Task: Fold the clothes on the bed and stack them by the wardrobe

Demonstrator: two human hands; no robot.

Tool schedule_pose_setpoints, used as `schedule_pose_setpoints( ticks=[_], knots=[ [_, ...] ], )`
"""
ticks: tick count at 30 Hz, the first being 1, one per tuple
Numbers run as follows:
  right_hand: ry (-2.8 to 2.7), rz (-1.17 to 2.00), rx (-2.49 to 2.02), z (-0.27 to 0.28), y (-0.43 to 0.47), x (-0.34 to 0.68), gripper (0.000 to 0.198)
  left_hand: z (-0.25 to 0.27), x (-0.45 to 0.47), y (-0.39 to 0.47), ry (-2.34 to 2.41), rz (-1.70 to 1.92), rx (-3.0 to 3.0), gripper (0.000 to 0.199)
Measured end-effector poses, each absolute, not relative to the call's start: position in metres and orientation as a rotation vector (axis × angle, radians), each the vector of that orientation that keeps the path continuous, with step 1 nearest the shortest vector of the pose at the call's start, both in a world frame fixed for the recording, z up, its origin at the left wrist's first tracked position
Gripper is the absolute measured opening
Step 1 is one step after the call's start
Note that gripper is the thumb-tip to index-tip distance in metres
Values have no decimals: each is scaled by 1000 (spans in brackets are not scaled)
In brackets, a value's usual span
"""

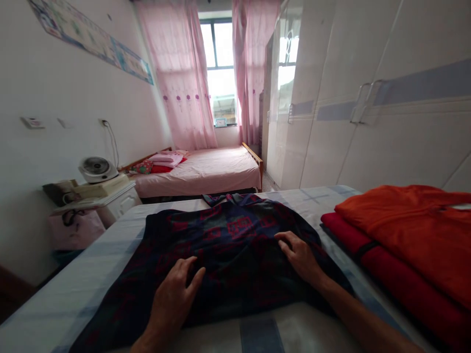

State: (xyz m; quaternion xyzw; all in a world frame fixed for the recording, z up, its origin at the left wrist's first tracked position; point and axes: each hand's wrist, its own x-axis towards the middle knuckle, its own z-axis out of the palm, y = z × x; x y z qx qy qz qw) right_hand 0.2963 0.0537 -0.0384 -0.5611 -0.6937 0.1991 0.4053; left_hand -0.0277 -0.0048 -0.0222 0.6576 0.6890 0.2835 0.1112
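Left hand (172, 291) and right hand (300, 255) are extended forward, palms downward, over a dark patterned garment (235, 267). In each, the thumb stands apart from the bent fingers, with nothing gripped between them; whether the fingertips press on the cloth cannot be told. The left lies above the garment's near left portion, the right above its right portion, its forearm entering from the lower right.

The garment is spread on a bed with a pale, blue-banded sheet (121, 238), its collar toward the far edge. To its right, an orange garment (405, 220) rests on a folded red one (382, 267). Beyond stand a second bed (213, 169), pink curtains (180, 73) flanking a window (222, 93) and, at right, a closed wardrobe (331, 142). At left, a fan (97, 167) sits above a white cabinet (125, 202); beside it is a pink bag (75, 230), contents hidden.
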Motion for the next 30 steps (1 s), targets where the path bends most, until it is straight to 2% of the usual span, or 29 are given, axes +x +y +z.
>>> schedule_pose_setpoints(
  ticks=[3, 5, 8, 13, 17, 19, 21, 25, 30],
  knots=[
    [-1859, 431, -1393, -37, 50, 293, 21, -33, -20, -9, 2067, 724, 2034, 47],
    [-1892, 408, -1387, -36, 47, 292, 20, -36, -21, -8, 1977, 791, 2011, 41],
    [-1943, 364, -1371, -37, 44, 293, 20, -33, -28, -4, 1783, 1081, 1785, 39],
    [-2064, 272, -1324, -40, 45, 293, 11, -16, -36, -5, 1673, 1465, 1195, 56],
    [-2062, 272, -1350, -41, 46, 293, 20, -8, -29, -12, 1545, 1239, 1179, 70],
    [-2071, 294, -1358, -41, 46, 293, 30, -5, -27, -13, 1497, 1146, 1241, 68],
    [-2075, 320, -1357, -40, 46, 294, 35, -2, -28, -12, 1432, 1227, 1227, 64],
    [-2068, 416, -1340, -31, 44, 297, 33, 0, -38, -8, 1360, 1376, 1032, 64],
    [-2133, 582, -1286, -14, 37, 308, 35, -5, -37, -9, 1281, 1077, 1074, 72]
  ],
)
